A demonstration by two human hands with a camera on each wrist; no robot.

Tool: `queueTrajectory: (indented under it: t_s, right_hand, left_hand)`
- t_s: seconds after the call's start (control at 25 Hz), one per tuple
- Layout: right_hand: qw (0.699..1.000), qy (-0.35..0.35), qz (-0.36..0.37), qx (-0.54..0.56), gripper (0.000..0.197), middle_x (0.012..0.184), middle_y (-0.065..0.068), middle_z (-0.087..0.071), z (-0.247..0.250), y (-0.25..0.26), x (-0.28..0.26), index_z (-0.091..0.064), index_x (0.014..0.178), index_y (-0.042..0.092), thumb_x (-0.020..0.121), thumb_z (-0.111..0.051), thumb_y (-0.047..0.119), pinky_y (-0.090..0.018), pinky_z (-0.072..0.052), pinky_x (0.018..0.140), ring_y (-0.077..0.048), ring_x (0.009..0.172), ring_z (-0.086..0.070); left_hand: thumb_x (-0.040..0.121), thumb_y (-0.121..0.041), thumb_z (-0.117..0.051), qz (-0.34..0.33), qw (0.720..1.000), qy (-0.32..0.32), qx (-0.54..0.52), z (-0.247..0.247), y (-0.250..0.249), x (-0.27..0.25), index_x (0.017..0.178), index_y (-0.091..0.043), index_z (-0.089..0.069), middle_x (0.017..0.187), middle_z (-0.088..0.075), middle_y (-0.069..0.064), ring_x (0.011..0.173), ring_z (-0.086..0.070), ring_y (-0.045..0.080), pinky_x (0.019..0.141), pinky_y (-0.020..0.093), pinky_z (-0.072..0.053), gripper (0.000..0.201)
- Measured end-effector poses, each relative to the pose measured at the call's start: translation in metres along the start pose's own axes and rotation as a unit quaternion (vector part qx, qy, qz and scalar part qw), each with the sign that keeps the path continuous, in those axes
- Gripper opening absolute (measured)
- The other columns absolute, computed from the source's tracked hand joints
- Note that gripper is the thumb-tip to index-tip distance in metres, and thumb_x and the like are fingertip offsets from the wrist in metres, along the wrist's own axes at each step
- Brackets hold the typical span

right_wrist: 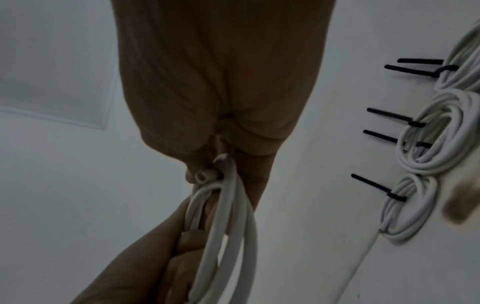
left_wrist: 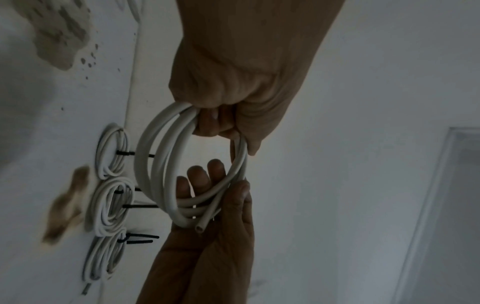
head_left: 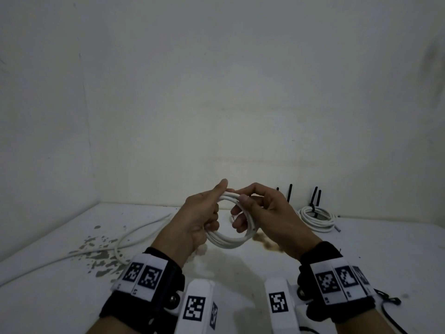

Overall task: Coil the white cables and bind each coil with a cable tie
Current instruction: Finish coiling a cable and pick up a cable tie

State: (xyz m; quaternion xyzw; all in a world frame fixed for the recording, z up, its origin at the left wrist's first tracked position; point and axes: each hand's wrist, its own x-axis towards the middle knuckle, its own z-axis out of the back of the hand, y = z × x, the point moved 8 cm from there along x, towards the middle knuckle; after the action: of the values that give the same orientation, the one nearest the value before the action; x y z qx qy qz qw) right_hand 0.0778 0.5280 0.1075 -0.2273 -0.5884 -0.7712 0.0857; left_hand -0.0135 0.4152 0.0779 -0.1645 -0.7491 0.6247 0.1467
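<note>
**Coil in both my hands, loose end tucked, no tie on it yet**

I hold the white coil (head_left: 231, 225) up off the table, between my two hands, its ring standing roughly upright and facing me. My left hand (head_left: 199, 220) has its fingers curled round the near-left arc of the loops. My right hand (head_left: 262, 213) pinches the far top of the ring between thumb and forefinger, the other fingers reaching through the opening. Neither hand is free, and both sit on the coil itself, so the next move, as I judge it, turns on letting one go: the right is the nearer to the bound coils, which lie to the right and beyond.

The cut end (left_wrist: 200, 228) of the cable shows only from the left wrist, lying across my right palm alongside the loops; from the head view it is hidden.

Further off, on the table (head_left: 48, 297), a loose cable (head_left: 134, 233) trails away to the left, not yet wound. At the back right a bound coil (head_left: 316, 219) rests near the wall, black cable ties (head_left: 290, 192) sticking up. The right wrist view shows three such coils (right_wrist: 432, 139) in a row, which the head view partly hides behind my hand. I see no spare tie.
</note>
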Motion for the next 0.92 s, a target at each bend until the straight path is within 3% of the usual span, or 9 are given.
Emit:
queueTrajectory:
  t_s: [0.08,0.2,0.32,0.44,0.56,0.64,0.72,0.8,0.92]
  right_hand:
    - [1.000,0.006,-0.002,-0.007,0.019,0.089,-0.022,-0.071,-0.002,-0.001,0.000,-0.061,0.110,-0.003,0.102,-0.052,0.011,-0.041,-0.061,0.065,-0.030,0.070,-0.070]
    - [1.000,0.013,-0.021,0.004,0.017,0.093,-0.025,-0.070,-0.003,-0.004,-0.001,-0.061,0.109,-0.004,0.102,-0.052,0.009,-0.042,-0.062,0.067,-0.031,0.073,-0.070]
    - [0.994,0.004,-0.081,0.067,0.021,0.093,-0.022,-0.070,-0.005,-0.011,-0.002,-0.061,0.108,-0.003,0.100,-0.058,0.017,-0.042,-0.061,0.069,-0.031,0.072,-0.070]
    - [0.991,-0.008,-0.113,0.069,0.028,0.074,-0.011,-0.062,-0.015,-0.021,0.001,-0.063,0.109,0.004,0.099,-0.060,0.030,-0.035,-0.053,0.057,-0.023,0.056,-0.058]
    - [0.991,-0.051,-0.098,0.079,0.026,0.064,-0.003,-0.048,-0.006,-0.024,0.003,-0.069,0.097,0.003,0.099,-0.060,0.027,-0.030,-0.045,0.047,-0.015,0.048,-0.043]
    - [0.990,-0.065,-0.101,0.076,0.027,0.062,-0.002,-0.045,0.002,-0.024,0.003,-0.070,0.092,0.004,0.099,-0.060,0.028,-0.028,-0.040,0.046,-0.013,0.048,-0.040]
    - [0.989,-0.072,-0.110,0.075,0.026,0.060,0.000,-0.045,0.005,-0.025,0.002,-0.069,0.092,0.005,0.099,-0.061,0.029,-0.027,-0.036,0.046,-0.012,0.047,-0.037]
    - [0.988,-0.072,-0.115,0.067,0.026,0.059,0.001,-0.044,0.005,-0.026,0.001,-0.067,0.093,0.005,0.099,-0.061,0.031,-0.027,-0.033,0.046,-0.011,0.045,-0.035]
    - [0.991,-0.068,-0.104,0.051,0.027,0.058,0.001,-0.041,0.006,-0.021,0.001,-0.062,0.087,0.008,0.099,-0.060,0.033,-0.028,-0.032,0.047,-0.011,0.045,-0.033]
  left_hand:
    - [0.087,-0.048,-0.068,0.000,1.000,-0.014,0.012,0.003,0.000,0.001,0.080,-0.013,-0.068,0.047,-0.030,-0.005,0.039,-0.024,0.009,0.038,0.022,-0.024,0.035]
    - [0.091,-0.051,-0.062,0.011,0.999,0.024,0.023,0.004,-0.002,0.001,0.091,-0.012,-0.069,0.049,-0.027,-0.006,0.040,-0.021,0.009,0.038,0.021,-0.021,0.040]
    - [0.097,-0.053,-0.048,0.020,0.996,0.075,0.038,0.001,-0.004,-0.001,0.085,-0.010,-0.070,0.050,-0.031,-0.004,0.040,-0.020,0.009,0.041,0.021,-0.019,0.050]
    - [0.101,-0.047,-0.043,0.011,0.994,0.081,0.067,-0.006,0.000,-0.005,0.090,-0.011,-0.060,0.051,-0.038,-0.003,0.040,-0.027,0.009,0.041,0.022,-0.026,0.041]
    - [0.102,-0.044,-0.044,0.030,0.993,0.110,0.035,-0.018,0.010,-0.006,0.090,-0.012,-0.058,0.050,-0.040,-0.003,0.042,-0.036,0.011,0.046,0.024,-0.034,0.037]
    - [0.100,-0.045,-0.046,0.062,0.989,0.137,-0.003,-0.024,0.018,-0.008,0.082,-0.013,-0.056,0.049,-0.037,-0.002,0.042,-0.037,0.013,0.050,0.026,-0.039,0.039]
    - [0.099,-0.045,-0.045,0.086,0.983,0.163,-0.016,-0.029,0.023,-0.010,0.066,-0.016,-0.051,0.048,-0.027,-0.005,0.040,-0.027,0.011,0.049,0.026,-0.040,0.044]
    - [0.098,-0.040,-0.044,0.084,0.983,0.159,-0.028,-0.031,0.024,-0.010,0.057,-0.018,-0.041,0.050,-0.020,-0.005,0.039,-0.018,0.010,0.044,0.024,-0.035,0.047]
    - [0.095,-0.033,-0.046,0.073,0.987,0.137,-0.040,-0.031,0.023,-0.009,0.055,-0.018,-0.038,0.050,-0.020,-0.005,0.038,-0.015,0.009,0.038,0.022,-0.029,0.044]
